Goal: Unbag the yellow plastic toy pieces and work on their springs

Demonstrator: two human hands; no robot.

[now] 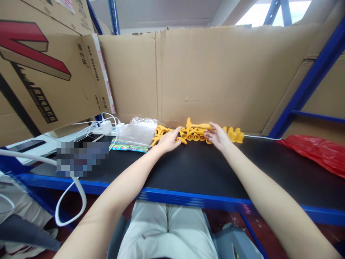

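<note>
My right hand (217, 136) pinches the end of a yellow hammer-shaped plastic piece (199, 126), held roughly level with its crosswise head pointing left. Below it stands a row of yellow cup-like plastic pieces (196, 137) with round openings facing me. My left hand (169, 140) is at a heap of yellow branched plastic pieces (161, 132), its thumb and fingers apart; whether it touches them I cannot tell. Right of my right hand are several upright yellow plastic pieces (235, 135), partly hidden by that hand.
A black-topped bench (188, 172) has a blue metal edge (172, 198) in front. Clear plastic bags (137, 131) and white chargers with cables (106, 126) lie to the left. A red plastic bag (315, 151) sits at right. Cardboard (215, 79) walls the back; a large carton (61, 72) stands left.
</note>
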